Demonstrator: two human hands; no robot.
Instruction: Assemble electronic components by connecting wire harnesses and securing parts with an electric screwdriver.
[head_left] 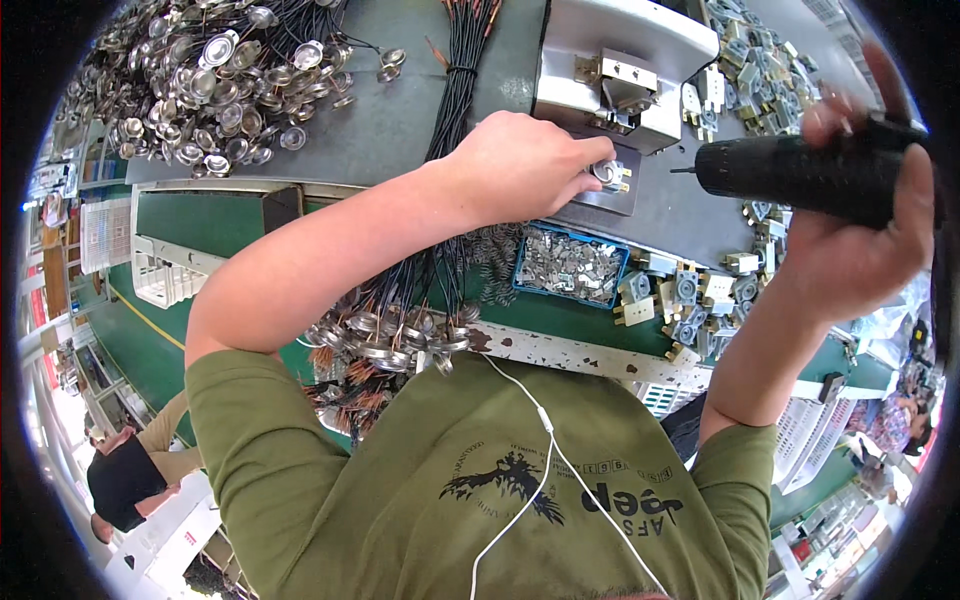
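Observation:
My left hand (525, 168) reaches across the bench with thumb and forefinger closed on a small pronged part (612, 178), whitish with a round metal face. That part rests on a flat metal plate (620, 200) in front of a steel fixture (628, 85); my fingers hide some of it. Raised at the right, my right hand (860, 240) grips a black electric screwdriver (780, 172). Its thin bit points left toward the pronged part, well apart from it.
A blue tray (570, 265) of small metal pieces lies before the plate. Pronged blocks (690, 300) are spread at right, more (760, 80) behind. Round metal caps on wires (215, 85) pile up at far left. A black wire bundle (462, 90) crosses the bench beside my left forearm.

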